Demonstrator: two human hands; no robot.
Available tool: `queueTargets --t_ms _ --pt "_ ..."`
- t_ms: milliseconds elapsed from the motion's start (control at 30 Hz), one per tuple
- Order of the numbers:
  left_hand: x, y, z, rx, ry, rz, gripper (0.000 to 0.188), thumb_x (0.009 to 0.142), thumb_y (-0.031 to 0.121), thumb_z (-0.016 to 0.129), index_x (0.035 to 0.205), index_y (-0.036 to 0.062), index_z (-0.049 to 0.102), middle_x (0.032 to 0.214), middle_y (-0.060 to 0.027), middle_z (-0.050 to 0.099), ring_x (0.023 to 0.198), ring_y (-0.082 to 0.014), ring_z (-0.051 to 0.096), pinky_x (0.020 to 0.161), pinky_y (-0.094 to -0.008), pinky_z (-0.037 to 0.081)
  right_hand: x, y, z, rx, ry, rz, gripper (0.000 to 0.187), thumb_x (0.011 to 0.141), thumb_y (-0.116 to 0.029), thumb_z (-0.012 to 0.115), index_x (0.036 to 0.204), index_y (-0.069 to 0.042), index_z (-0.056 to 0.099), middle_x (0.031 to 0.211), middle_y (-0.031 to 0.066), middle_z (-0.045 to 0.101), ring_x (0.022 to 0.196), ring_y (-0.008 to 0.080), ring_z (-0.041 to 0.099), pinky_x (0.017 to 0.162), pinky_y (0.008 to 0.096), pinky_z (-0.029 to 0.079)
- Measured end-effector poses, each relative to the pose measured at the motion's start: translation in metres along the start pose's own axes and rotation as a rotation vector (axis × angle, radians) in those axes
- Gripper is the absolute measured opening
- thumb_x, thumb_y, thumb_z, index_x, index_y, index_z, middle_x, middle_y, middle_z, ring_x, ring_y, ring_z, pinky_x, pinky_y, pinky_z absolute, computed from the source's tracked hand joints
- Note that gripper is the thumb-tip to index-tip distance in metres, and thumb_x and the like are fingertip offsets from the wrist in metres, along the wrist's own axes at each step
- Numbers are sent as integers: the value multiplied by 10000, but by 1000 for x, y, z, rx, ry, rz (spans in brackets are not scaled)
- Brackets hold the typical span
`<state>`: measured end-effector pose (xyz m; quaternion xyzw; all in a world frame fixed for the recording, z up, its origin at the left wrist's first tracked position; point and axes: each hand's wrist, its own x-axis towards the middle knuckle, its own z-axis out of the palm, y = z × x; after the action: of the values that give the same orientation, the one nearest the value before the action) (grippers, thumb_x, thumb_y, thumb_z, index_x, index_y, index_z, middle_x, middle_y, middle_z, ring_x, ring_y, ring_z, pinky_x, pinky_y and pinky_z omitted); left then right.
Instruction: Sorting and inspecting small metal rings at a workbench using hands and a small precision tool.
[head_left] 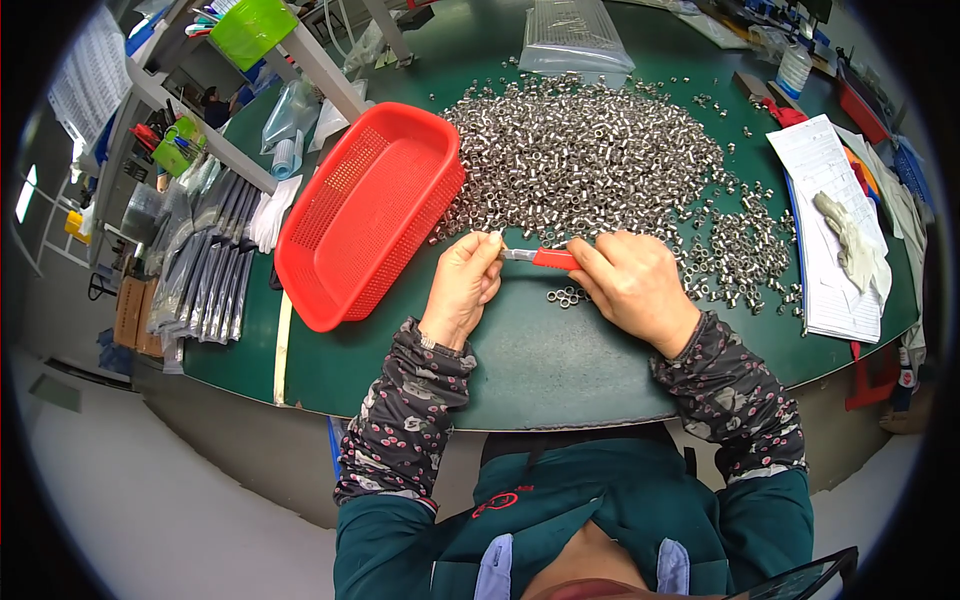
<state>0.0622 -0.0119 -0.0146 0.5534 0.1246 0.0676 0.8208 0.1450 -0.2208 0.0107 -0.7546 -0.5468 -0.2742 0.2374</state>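
Note:
My right hand (632,283) grips a small tool with a red handle (552,259) and a metal tip that points left. My left hand (463,282) pinches something tiny at that tip, near the edge of the pile; the piece itself is too small to make out. Both hands hover over the green table (540,370). A big heap of small silver metal nuts (590,160) spreads just beyond my hands. A few loose nuts (567,296) lie between my hands.
An empty red plastic basket (365,210) stands to the left of my left hand. Clear bags of parts (575,38) lie at the back. Papers (830,230) and a grey glove (850,240) sit on the right. Flat grey packs (205,260) lie at far left.

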Motion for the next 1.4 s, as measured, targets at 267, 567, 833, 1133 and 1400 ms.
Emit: queueTargets --t_ms 267,567,833,1133,1400 --pt "-1 3 3 4 32 -19 214 953 228 531 817 63 552 591 36 426 433 -15 305 363 -168 245 0 -1 -2 -37 -11 -8 260 721 -203 716 916 -76 601 687 21 482 631 171 533 530 318 430" --pt "0 -2 1 -85 -8 -15 245 952 254 537 798 64 553 577 30 440 411 -19 298 350 -170 228 -3 -4 -3 113 -45 94 214 771 -203 683 927 -71 620 689 45 527 612 210 576 534 349 465" --pt "-2 -1 3 -64 -2 -14 256 955 270 531 800 67 551 568 29 434 405 -21 292 351 -171 227 -6 -3 0 304 -130 241 190 835 -242 633 938 -82 647 715 77 577 635 268 608 541 385 476" --pt "-2 0 1 -43 -10 -35 270 950 272 539 773 68 537 620 25 460 428 -20 309 350 -173 229 -2 -7 -4 206 -88 182 162 797 -203 665 881 -69 630 673 78 549 594 261 593 519 373 467" --pt "-2 1 1 -51 -30 -49 273 952 275 532 772 71 522 619 29 455 424 -19 294 350 -176 227 -1 -6 -6 108 -31 71 217 751 -163 696 933 -62 631 666 60 501 579 234 546 513 358 433"
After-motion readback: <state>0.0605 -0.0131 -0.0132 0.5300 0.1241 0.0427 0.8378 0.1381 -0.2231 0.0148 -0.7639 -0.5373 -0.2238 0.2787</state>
